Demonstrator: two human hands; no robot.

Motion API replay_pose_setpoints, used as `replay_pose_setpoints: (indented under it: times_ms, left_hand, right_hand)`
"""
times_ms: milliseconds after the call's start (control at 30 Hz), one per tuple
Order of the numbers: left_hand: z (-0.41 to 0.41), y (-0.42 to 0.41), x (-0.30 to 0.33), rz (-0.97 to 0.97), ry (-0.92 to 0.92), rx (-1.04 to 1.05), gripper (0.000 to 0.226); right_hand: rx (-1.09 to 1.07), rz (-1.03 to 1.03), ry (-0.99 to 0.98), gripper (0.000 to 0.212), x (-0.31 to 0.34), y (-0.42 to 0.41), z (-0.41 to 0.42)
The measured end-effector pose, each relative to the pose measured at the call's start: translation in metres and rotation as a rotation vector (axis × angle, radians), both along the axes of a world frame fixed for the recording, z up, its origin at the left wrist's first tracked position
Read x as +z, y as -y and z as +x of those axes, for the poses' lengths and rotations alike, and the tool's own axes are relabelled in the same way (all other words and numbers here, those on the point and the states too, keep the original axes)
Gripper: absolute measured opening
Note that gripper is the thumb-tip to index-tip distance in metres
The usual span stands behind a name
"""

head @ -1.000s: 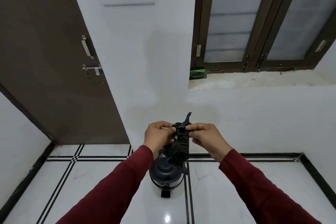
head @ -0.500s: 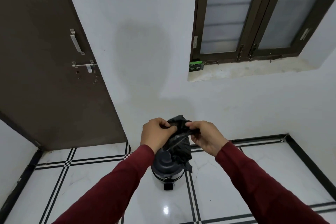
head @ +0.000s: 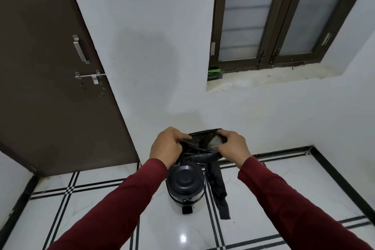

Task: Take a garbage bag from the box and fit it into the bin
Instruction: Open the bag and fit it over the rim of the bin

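A black garbage bag (head: 203, 144) is held in the air between both hands, its mouth pulled partly apart. My left hand (head: 167, 146) grips its left edge and my right hand (head: 233, 146) grips its right edge. The rest of the bag hangs down in a crumpled strip to the right of the bin. Below the hands stands a small dark pedal bin (head: 185, 184) on the floor, its lid closed and its foot pedal facing me. The green garbage bag box (head: 214, 74) lies on the left end of the window sill.
A white wall rises right behind the bin. A brown door (head: 50, 77) with a handle and latch stands to the left. A closed window (head: 274, 16) sits above the stone sill at the right. The floor is glossy white tile with black lines.
My hands have drawn apart, spreading the bag's mouth wider. More of the bag has unrolled and its tail hangs lower, beside the bin.
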State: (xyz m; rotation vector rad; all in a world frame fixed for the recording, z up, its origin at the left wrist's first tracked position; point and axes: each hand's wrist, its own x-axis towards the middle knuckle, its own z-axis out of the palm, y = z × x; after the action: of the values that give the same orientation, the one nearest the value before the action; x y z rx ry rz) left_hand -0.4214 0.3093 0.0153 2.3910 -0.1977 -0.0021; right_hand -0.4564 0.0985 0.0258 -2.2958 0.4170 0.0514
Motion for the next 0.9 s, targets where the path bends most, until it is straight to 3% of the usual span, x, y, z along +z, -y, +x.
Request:
replay_pose_setpoints:
  times_ms: [33, 100, 267, 400, 567, 700, 733, 833, 900]
  left_hand:
    - [-0.002, 0.001, 0.000, 0.146, 0.044, -0.057, 0.058]
    - [-0.005, 0.004, 0.002, 0.261, 0.085, -0.086, 0.056]
    - [-0.007, 0.010, 0.005, 0.205, 0.024, 0.060, 0.029]
    - [-0.004, 0.009, 0.005, 0.166, 0.085, 0.109, 0.030]
    - [0.000, -0.003, 0.003, 0.250, 0.007, 0.082, 0.034]
    - [-0.005, -0.001, -0.006, 0.351, -0.150, -0.123, 0.089]
    - [-0.006, 0.000, -0.006, 0.384, -0.188, -0.151, 0.094]
    - [-0.002, 0.001, -0.008, 0.379, -0.286, -0.244, 0.085]
    - [-0.003, 0.001, -0.005, 0.192, -0.396, -0.279, 0.074]
  right_hand:
    - [0.011, -0.018, 0.004, 0.064, -0.001, -0.003, 0.000]
    - [0.007, -0.029, 0.054, 0.063, -0.001, -0.009, -0.001]
    - [-0.165, 0.244, 0.105, 0.041, -0.001, -0.019, -0.007]
    - [-0.056, -0.027, 0.154, 0.031, -0.009, -0.018, -0.005]
    - [0.024, -0.264, -0.009, 0.013, -0.013, -0.002, -0.008]
    - [-0.046, -0.219, -0.046, 0.025, -0.011, -0.002, -0.007]
    - [-0.060, -0.196, -0.053, 0.029, -0.010, -0.003, -0.007]
    - [-0.084, -0.193, -0.044, 0.028, -0.006, -0.003, -0.005]
    - [-0.151, 0.028, -0.066, 0.020, -0.005, -0.003, -0.003]
